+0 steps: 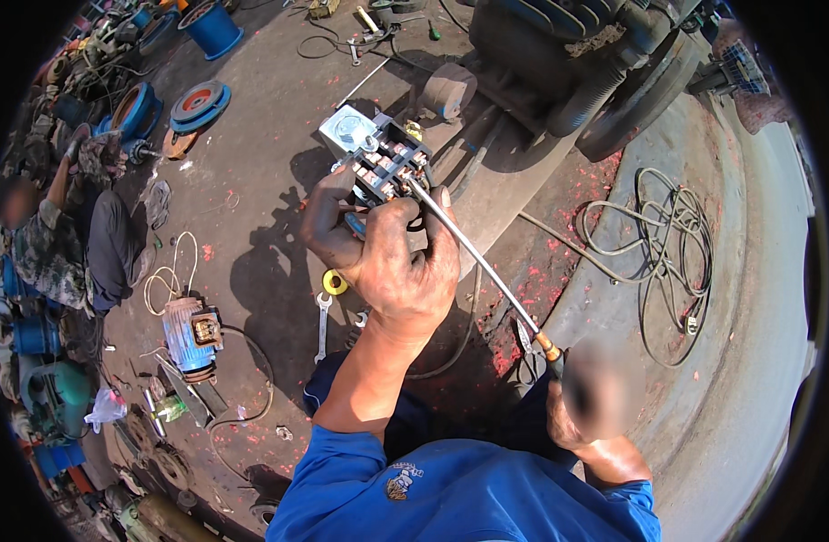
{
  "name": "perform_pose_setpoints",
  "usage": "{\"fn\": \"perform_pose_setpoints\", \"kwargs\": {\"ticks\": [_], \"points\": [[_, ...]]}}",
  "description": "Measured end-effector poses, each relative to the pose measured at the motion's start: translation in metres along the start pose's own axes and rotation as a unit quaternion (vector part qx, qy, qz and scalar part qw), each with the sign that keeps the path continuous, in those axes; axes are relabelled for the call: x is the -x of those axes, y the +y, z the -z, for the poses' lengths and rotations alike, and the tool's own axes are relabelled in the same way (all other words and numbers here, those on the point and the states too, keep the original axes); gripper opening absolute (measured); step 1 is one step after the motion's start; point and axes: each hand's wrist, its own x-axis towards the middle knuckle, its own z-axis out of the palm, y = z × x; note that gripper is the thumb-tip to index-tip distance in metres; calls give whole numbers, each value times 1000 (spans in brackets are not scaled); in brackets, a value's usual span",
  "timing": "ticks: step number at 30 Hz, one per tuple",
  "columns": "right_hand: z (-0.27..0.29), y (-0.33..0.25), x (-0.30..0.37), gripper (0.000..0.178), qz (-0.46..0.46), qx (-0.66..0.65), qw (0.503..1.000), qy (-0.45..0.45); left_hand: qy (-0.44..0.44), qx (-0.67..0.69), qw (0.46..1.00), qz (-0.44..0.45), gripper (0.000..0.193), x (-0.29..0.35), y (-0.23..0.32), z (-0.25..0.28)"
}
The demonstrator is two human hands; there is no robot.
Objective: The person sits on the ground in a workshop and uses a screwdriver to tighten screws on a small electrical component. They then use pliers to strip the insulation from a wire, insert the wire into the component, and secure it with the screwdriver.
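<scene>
My left hand (387, 248) grips an open electrical switch block (392, 167) from below, with its fingers curled up round the sides. The block has a black frame, rows of metal screw terminals and a pale square part at its far left corner. My right hand (563, 417), partly blurred, is closed round the handle of a long screwdriver (482, 262). Its steel shaft slants up and left, and its tip meets the terminals on the block's near right side. A bit of blue shows behind the left fingers.
Below the left hand lie a wrench (324, 325) and a yellow tape roll (335, 282). A blue motor (190, 334) sits at left, near a seated person (48, 244). A big dark machine (559, 63) stands ahead; coiled cable (676, 244) lies at right.
</scene>
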Motion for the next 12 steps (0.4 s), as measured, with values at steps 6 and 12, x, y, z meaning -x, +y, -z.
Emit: {"fn": "perform_pose_setpoints", "kwargs": {"ticks": [6, 12], "points": [[30, -2, -8, 54, 55, 160, 984, -53, 15, -22, 996, -84, 43, 0, -16, 7], [54, -15, -20, 56, 26, 196, 962, -190, -36, 47, 997, -44, 57, -9, -39, 12]]}}
